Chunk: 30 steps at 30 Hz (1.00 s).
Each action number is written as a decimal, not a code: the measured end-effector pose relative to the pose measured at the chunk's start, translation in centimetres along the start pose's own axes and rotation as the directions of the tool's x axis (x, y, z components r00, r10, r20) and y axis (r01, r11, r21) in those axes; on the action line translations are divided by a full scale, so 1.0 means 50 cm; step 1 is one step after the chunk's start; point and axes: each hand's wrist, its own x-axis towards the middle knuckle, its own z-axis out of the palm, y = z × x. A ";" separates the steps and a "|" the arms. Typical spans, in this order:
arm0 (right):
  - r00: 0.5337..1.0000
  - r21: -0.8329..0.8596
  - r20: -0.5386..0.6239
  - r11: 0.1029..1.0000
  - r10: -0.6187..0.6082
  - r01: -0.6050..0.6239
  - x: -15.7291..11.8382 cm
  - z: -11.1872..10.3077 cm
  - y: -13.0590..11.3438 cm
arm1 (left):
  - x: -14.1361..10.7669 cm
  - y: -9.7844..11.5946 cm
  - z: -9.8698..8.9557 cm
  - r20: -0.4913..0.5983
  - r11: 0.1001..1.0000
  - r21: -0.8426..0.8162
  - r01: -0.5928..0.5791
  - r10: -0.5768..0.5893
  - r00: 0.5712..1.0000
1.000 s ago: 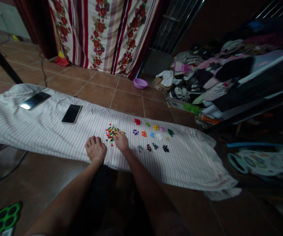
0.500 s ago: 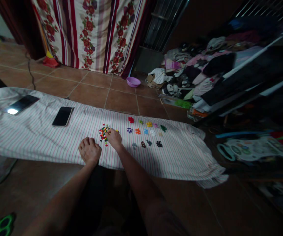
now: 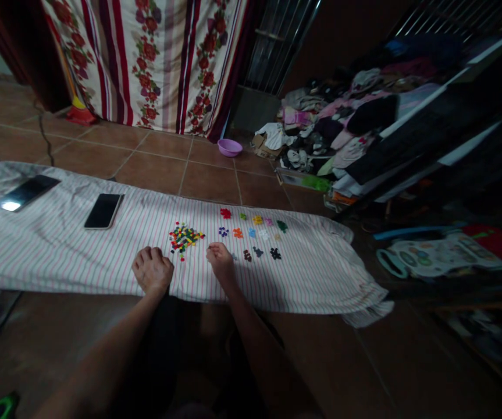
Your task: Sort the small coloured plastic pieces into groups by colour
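A mixed heap of small coloured beads (image 3: 185,237) lies on the striped cloth (image 3: 312,273). My right hand (image 3: 221,259) is to the right of the heap, thumb and fingers pinched together. Whatever is between its fingertips is too small to make out. Close by, it partly covers a grey bead group (image 3: 234,256). Palm down on the cloth, my left hand (image 3: 152,270) rests below the heap, fingers bent and slightly apart, holding nothing visible. To the right are small single-colour groups, among them red beads (image 3: 225,213), orange beads (image 3: 237,233), brown beads (image 3: 247,255) and black beads (image 3: 276,254).
Two phones lie left on the cloth: a dark phone (image 3: 103,210) and a larger one (image 3: 28,192) reflecting light. Beyond are a purple basin (image 3: 230,148) on the tiled floor, a floral curtain (image 3: 146,64) and a heap of clothes (image 3: 320,122).
My right hand has moved from the mixed heap to the right, its fingers still pinched. My left hand stays resting on the cloth. The view has shifted slightly.
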 end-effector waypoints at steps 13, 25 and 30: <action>0.949 -0.300 -0.297 0.933 0.109 -0.201 -0.050 -0.181 0.147 | -0.001 -0.003 0.005 0.012 1.000 -0.016 0.012 -0.012 1.000; 0.940 -0.341 -0.335 0.920 0.071 -0.191 -0.044 -0.154 0.165 | -0.001 -0.004 0.008 0.006 1.000 -0.027 0.016 -0.016 1.000; 0.937 -0.358 -0.349 0.920 0.023 -0.156 -0.047 -0.154 0.170 | 0.000 -0.004 0.009 0.011 1.000 -0.007 0.010 -0.010 1.000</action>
